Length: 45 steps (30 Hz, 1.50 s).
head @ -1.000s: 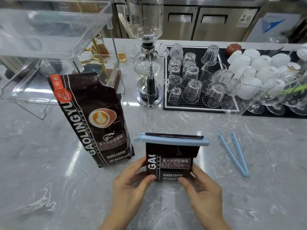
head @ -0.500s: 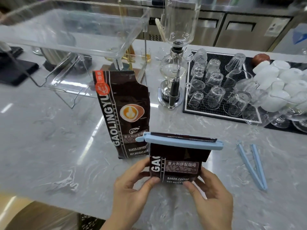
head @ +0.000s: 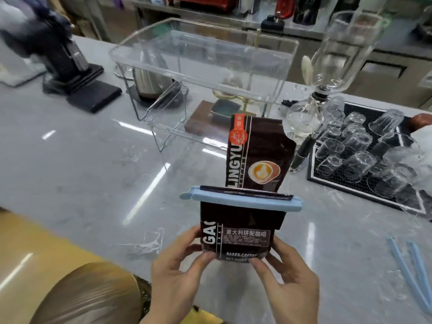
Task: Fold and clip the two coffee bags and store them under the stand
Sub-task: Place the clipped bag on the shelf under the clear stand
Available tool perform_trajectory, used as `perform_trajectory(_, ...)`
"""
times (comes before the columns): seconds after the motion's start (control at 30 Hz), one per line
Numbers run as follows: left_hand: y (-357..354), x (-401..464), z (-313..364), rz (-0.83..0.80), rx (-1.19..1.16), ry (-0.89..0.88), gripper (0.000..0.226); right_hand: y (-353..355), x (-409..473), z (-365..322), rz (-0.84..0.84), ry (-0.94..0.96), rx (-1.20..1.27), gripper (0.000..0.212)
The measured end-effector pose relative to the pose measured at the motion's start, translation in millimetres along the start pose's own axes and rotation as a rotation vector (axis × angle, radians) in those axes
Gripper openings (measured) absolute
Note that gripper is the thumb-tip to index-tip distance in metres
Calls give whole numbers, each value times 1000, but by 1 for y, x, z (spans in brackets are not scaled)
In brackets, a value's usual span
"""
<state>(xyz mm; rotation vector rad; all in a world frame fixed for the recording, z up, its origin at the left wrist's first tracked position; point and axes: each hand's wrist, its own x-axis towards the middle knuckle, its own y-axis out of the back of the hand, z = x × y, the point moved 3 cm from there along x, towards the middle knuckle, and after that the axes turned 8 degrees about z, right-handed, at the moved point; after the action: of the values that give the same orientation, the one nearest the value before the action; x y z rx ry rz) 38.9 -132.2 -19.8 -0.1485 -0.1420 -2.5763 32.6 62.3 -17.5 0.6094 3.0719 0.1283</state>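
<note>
A short dark coffee bag [head: 243, 232], folded over at the top, has a pale blue clip [head: 240, 201] shut across the fold. My left hand [head: 180, 267] grips its lower left corner and my right hand [head: 285, 274] its lower right corner, holding it up over the counter. A second, taller coffee bag [head: 257, 153] stands upright behind it with its top unfolded. A second blue clip [head: 411, 270] lies spread on the counter at the right. The clear acrylic stand [head: 201, 61] rises further back, left of centre.
A glass siphon brewer [head: 327, 76] stands right of the stand. A black mat [head: 364, 157] holds several upturned glasses. A dark grinder with a black pad [head: 77, 73] sits at the back left. A wooden board with a teal dish [head: 210, 115] lies under the stand.
The view has swung left and up, bringing the stand and grinder to the centre. Both hands still hold the clipped bag, now raised in front of the tall bag.
</note>
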Motion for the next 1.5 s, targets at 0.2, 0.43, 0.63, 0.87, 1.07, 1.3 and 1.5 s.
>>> perform_trajectory(0.2,47,30,2,43,40,51,81,-59,-13,-17,-65,66,-36,77)
perform_trajectory(0.43,87,68,4,53,73,27,78,-115,-20,-31,-138,185,-73,84)
perform_trajectory(0.63,95,99,7,8,77,-72,65,-146,-15,-35,-240,237,-155,92)
perform_trajectory(0.87,90,129,12,-86,130,-149,58,-167,2,-49,-317,344,-299,105)
perform_trajectory(1.07,85,147,14,-231,205,-174,78,-175,15,-54,-317,382,-375,108)
perform_trajectory(1.3,82,167,11,-421,343,-216,117,-184,26,-52,-313,321,-427,100)
perform_trajectory(1.5,76,177,16,-433,395,-250,117,-190,32,-57,-293,312,-476,94)
